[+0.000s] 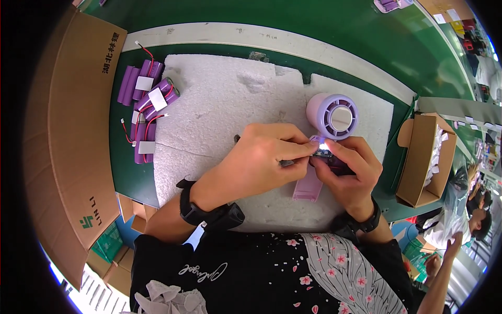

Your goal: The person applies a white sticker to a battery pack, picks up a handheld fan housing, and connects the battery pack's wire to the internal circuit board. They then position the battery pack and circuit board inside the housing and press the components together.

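A lavender handheld fan (332, 116) lies on the foam sheet with its round, spoked head away from me. Just below the head, a small dark circuit board (323, 152) catches a bright glare. My left hand (264, 157) is closed, thumb and forefinger pinching at the board's left side. A dark, thin object (286, 163) shows under its fingers; its kind is unclear. My right hand (351, 170) grips the board's right side between thumb and fingers. Beneath the hands, a lavender handle piece (307, 189) pokes out toward me. The fingers partly hide where board and fan meet.
White foam (209, 115) covers the green bench (235, 10). Several purple battery packs (146, 133) with red wires and white labels lie at the left, beside a large cardboard box (78, 136). At the right stands an open carton (410, 162) with white pieces. Another person (455, 240) is at far right.
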Demonstrator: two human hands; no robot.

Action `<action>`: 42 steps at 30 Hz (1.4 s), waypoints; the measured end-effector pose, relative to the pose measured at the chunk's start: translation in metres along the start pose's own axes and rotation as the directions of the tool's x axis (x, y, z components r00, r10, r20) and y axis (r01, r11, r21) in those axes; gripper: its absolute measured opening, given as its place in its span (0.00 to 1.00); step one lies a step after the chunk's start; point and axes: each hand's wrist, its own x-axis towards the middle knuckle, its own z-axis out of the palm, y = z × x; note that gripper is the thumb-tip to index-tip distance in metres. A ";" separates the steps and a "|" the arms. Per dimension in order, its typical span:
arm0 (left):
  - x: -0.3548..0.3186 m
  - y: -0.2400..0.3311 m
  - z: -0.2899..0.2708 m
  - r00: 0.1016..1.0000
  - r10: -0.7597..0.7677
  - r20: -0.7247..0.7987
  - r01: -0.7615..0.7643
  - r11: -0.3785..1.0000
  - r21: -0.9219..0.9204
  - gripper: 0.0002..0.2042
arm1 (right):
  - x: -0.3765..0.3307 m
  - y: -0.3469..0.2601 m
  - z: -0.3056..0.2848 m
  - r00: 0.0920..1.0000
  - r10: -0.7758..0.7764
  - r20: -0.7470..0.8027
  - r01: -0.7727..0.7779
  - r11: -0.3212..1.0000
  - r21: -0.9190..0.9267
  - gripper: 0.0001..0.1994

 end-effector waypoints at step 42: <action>0.004 0.009 0.001 0.950 -0.201 0.237 0.242 0.957 -0.157 0.21 | 0.002 -0.008 -0.020 0.980 0.103 0.172 -0.104 0.995 -0.004 0.13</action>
